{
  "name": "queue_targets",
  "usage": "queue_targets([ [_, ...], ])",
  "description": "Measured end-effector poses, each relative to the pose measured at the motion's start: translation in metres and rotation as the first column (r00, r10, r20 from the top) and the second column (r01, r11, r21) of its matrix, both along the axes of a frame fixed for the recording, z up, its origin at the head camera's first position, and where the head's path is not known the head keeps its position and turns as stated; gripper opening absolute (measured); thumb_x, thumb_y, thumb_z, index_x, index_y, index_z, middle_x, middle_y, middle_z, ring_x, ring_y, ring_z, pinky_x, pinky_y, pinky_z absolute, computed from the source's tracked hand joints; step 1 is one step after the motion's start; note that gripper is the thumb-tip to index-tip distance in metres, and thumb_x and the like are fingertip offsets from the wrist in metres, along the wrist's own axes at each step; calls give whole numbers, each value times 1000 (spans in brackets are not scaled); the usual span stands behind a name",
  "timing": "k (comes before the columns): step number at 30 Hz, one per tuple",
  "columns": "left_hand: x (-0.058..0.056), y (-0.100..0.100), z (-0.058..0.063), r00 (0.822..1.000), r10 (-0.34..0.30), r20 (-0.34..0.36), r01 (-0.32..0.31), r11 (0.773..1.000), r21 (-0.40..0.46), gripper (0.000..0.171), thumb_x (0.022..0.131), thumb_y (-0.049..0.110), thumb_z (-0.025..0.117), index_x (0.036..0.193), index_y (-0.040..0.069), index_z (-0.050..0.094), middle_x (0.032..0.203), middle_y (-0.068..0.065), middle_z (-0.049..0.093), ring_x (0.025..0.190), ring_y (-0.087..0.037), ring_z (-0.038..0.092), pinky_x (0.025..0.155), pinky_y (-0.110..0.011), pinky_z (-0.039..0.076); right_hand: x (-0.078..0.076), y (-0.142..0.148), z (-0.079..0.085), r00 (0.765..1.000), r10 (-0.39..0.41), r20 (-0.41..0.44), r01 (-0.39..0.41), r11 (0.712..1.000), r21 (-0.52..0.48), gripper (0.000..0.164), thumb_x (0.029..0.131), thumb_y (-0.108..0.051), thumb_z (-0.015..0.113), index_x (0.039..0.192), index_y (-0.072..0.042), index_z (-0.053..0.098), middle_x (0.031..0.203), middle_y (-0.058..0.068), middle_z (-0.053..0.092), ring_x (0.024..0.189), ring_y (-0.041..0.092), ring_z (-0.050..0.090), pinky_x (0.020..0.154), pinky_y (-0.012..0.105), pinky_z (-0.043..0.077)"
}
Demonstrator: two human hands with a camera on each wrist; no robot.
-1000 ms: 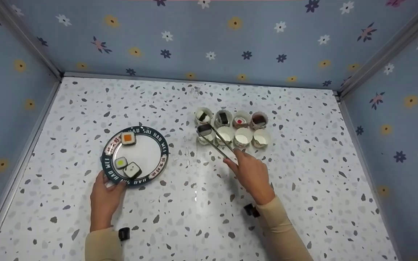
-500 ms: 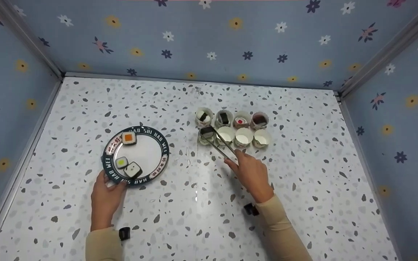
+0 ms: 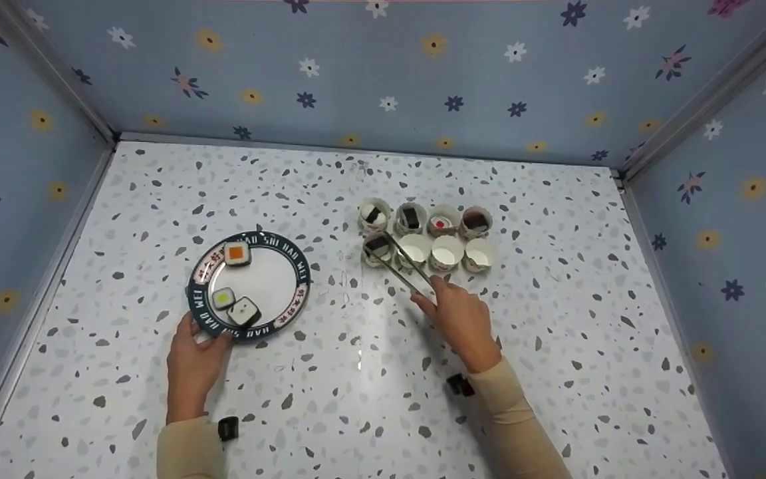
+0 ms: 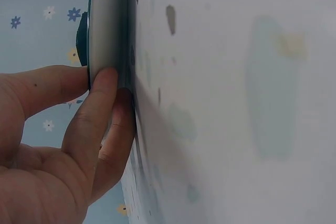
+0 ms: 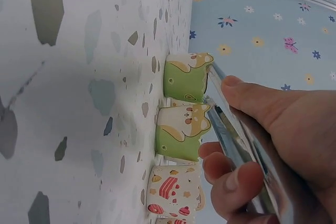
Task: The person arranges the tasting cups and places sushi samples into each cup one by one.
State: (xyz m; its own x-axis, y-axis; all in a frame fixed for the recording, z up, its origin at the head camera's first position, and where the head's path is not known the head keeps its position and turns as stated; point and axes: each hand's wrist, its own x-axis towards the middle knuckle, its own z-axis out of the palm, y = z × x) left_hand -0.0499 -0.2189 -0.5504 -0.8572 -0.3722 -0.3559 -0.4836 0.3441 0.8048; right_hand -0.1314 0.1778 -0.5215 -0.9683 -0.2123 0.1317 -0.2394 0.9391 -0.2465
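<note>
In the head view, my left hand (image 3: 195, 369) holds the near-left rim of a round plate (image 3: 300, 313) with a dark green lettered border. The thumb lies at the plate's upper edge and the fingers at its side in the left wrist view. On the plate are an orange-centred sushi piece (image 3: 237, 253), a yellow-green-centred one (image 3: 223, 298) and a white one with a dark side (image 3: 243, 311). My right hand (image 3: 463, 322) grips metal tongs (image 5: 252, 150). Their tips reach into the front-left paper cup (image 3: 378, 261), on either side of a dark-topped sushi piece (image 3: 377, 242).
Several paper cups stand in two rows. The back row holds a black-and-white piece (image 3: 373, 213), a black-topped piece (image 3: 410, 217), a red-dotted piece (image 3: 440, 223) and a brown piece (image 3: 475, 221). Blue flowered panels (image 3: 383, 73) border the speckled table (image 3: 356, 399).
The dark-topped sushi piece has gone down from over the front-left cup into it, with the tongs following. The left hand and the plate stay in place.
</note>
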Motion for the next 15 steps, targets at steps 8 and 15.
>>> queue_targets([
  [8,0,-1,-1,1000,-2,11,2,1000,0,81,97,17,61,158,-2,11,150,-30,37,124,-44,54,110,-50,35,5,-11,5,999,41,-4,-41,999,1,50,94,-55,62,115,-9,63,76,8,67,50,25,55,41,39,43],
  [15,-1,-1,-1,1000,-1,5,1,1000,2,81,97,17,61,158,-1,13,149,-30,38,124,-43,54,111,-50,34,16,-48,4,984,174,36,-174,985,15,50,95,-58,58,113,-12,64,76,1,65,52,21,56,42,34,42],
])
